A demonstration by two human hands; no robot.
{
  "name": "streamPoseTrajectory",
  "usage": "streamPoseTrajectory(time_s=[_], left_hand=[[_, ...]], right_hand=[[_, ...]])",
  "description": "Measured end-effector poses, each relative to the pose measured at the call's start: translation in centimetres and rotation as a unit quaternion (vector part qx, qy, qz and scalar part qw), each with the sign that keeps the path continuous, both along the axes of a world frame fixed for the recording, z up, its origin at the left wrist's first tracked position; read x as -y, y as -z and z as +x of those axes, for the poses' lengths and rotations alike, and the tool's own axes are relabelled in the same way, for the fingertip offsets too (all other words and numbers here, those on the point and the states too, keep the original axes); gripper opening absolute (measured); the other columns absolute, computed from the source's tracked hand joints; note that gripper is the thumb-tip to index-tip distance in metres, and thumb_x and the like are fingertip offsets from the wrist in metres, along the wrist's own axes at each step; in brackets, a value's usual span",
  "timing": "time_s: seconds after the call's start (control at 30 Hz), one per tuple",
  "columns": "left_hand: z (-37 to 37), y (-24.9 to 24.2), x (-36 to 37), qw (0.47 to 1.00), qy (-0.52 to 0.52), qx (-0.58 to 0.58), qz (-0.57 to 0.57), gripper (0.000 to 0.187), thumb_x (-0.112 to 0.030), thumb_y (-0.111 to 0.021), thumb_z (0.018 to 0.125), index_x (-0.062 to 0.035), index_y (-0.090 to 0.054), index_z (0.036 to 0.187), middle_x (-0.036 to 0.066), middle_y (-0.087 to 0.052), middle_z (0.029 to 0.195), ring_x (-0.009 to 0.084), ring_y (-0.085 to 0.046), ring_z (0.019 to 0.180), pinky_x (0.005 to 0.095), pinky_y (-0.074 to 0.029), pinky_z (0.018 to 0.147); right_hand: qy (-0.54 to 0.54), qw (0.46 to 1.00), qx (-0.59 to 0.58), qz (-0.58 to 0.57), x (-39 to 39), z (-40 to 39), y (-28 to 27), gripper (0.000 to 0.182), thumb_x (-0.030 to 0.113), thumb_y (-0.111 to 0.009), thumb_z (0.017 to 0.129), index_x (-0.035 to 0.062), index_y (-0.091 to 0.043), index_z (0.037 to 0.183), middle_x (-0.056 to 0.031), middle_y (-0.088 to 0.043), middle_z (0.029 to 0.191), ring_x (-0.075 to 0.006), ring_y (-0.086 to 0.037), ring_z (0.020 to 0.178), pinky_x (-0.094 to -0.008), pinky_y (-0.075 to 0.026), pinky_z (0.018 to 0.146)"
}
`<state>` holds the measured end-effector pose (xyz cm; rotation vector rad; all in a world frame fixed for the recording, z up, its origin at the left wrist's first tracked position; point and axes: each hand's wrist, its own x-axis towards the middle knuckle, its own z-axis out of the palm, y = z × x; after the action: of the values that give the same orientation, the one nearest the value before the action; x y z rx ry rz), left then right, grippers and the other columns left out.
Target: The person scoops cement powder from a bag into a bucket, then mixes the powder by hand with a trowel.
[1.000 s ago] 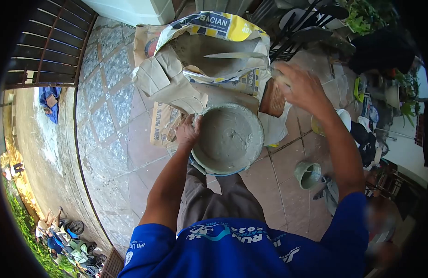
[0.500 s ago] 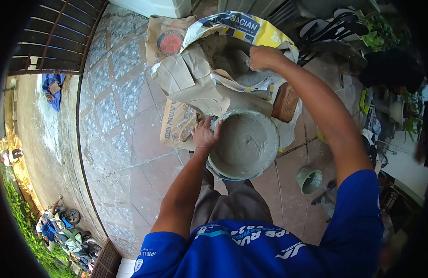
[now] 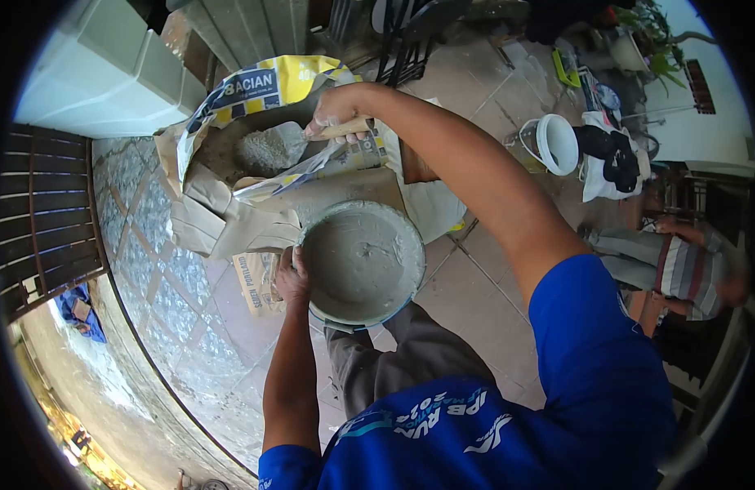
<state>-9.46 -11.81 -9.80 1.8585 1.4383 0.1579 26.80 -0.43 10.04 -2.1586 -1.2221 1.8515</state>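
My right hand (image 3: 338, 113) is closed around the wooden handle of a trowel (image 3: 289, 142) over the mouth of an open paper sack (image 3: 308, 73). Grey powder lies heaped on the trowel's blade. The sack's upper edge is torn and folded down toward me. Just below stands a round bucket (image 3: 408, 286) holding smooth, wet grey mix (image 3: 361, 253). My left hand (image 3: 292, 279) grips this bucket at its left rim, the thumb on the edge and the fingers partly hidden outside.
A flat brown bag (image 3: 259, 282) marked "Semen Portland" lies on the tiles left of the bucket. A red-brown brick (image 3: 418, 166) sits right of the sack. Farther right are a white bucket (image 3: 557, 144) and a person in a striped shirt (image 3: 689, 265). A dark metal gate (image 3: 46, 212) borders the left.
My right hand has come up and out from deep in the sack, bringing the powder-laden trowel into sight. The view has swung rightward, showing another person. My left hand stays on the bucket rim.
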Motion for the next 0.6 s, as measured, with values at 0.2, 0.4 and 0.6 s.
streamPoseTrajectory(time_s=[0.2, 0.4, 0.6], left_hand=[[0.4, -0.3, 0.2, 1.000, -0.007, 0.005, 0.021, 0.056, -0.051, -0.041, 0.100, -0.0059, -0.067, 0.118, 0.021, -0.068, 0.109, 0.0415, -0.062, 0.105, 0.0472, -0.048, 0.090], [0.2, -0.4, 0.9, 1.000, -0.002, -0.004, 0.017, 0.053, -0.046, -0.037, 0.103, -0.0044, -0.066, 0.119, 0.019, -0.067, 0.115, 0.0387, -0.061, 0.110, 0.0448, -0.047, 0.095], [-2.1, -1.6, 5.3, 0.984, -0.161, -0.001, -0.070, 0.065, -0.053, -0.031, 0.104, 0.0015, -0.062, 0.122, 0.029, -0.063, 0.113, 0.0464, -0.057, 0.109, 0.0466, -0.046, 0.093]], right_hand=[[0.154, 0.980, -0.083, 0.093, 6.4, 0.6, -0.9, 0.037, 0.039, -0.064, 0.094, 0.0022, -0.068, 0.093, -0.0104, -0.061, 0.068, -0.0181, -0.058, 0.049, -0.0337, -0.048, 0.042], [0.184, 0.967, -0.084, 0.155, 12.9, -0.2, -5.7, 0.037, 0.040, -0.064, 0.094, 0.0049, -0.068, 0.107, -0.0064, -0.059, 0.071, -0.0134, -0.056, 0.052, -0.0291, -0.047, 0.042], [0.178, 0.968, -0.122, 0.132, 22.5, -0.7, -7.2, 0.041, 0.034, -0.066, 0.094, 0.0009, -0.065, 0.119, -0.0022, -0.054, 0.067, -0.0089, -0.050, 0.047, -0.0263, -0.040, 0.041]])
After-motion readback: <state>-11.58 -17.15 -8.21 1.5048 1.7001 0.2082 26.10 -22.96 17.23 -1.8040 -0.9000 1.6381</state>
